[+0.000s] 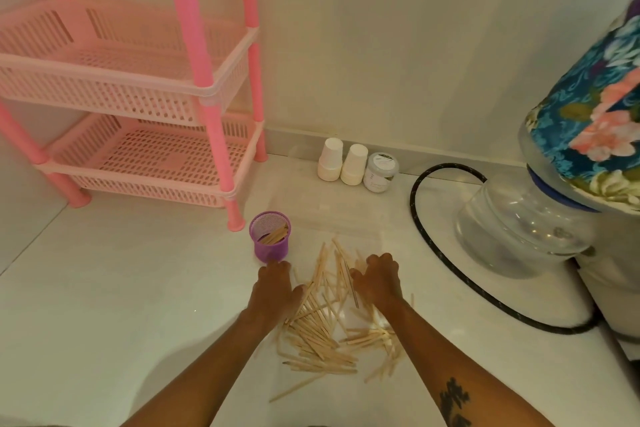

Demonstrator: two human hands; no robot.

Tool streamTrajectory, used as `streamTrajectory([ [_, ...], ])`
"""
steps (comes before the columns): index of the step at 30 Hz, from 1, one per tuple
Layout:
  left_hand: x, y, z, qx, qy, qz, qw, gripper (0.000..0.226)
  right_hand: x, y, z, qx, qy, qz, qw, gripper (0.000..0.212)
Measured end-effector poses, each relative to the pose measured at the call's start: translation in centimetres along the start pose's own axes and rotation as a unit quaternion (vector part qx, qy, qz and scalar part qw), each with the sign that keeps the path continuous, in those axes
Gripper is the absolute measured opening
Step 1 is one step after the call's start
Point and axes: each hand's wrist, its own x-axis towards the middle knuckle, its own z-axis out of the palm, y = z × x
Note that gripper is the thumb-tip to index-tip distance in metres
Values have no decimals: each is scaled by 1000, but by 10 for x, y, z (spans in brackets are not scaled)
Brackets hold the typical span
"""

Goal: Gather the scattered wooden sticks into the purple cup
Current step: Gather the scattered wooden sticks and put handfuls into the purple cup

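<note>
Both hands rest on the sticks [322, 329], strewn on the floor just below the cup [270, 236], which holds a few. Left hand [273, 284] and right hand [375, 279] have fingers curled down; any grip is unclear. Best to rake sticks parallel, then pinch a bundle.

Both palms down on the floor: left hand [273, 288] and right hand [375, 279] flank the wooden sticks [325, 333], purple cup [270, 236] just beyond, some sticks inside
</note>
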Motion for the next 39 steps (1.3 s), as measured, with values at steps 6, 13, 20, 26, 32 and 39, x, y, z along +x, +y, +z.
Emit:
streamTrajectory([
  [6, 13, 27, 11, 32, -45, 5, 998, 49, -4, -7, 8, -27, -29, -28, 999, 38],
  [13, 21, 54, 24, 15, -56, 13, 998, 32, -7, -14, 14, 19, -23, -15, 999, 37],
  [20, 18, 77, 23, -202, -99, -38, 974, 53, -7, -22, 18, 15, -30, -36, 999, 39],
  [26, 20, 71, 20, -300, -80, -71, 948, 51, -6, -21, 19, -15, -17, -78, 997, 47],
  [32, 25, 52, 16, -272, 9, -42, 961, 28, -1, -17, 20, -35, -10, -103, 994, 43],
  [39, 25, 35, 22, -65, 11, 134, 989, 40, -2, -26, 21, -38, -13, -124, 991, 28],
])
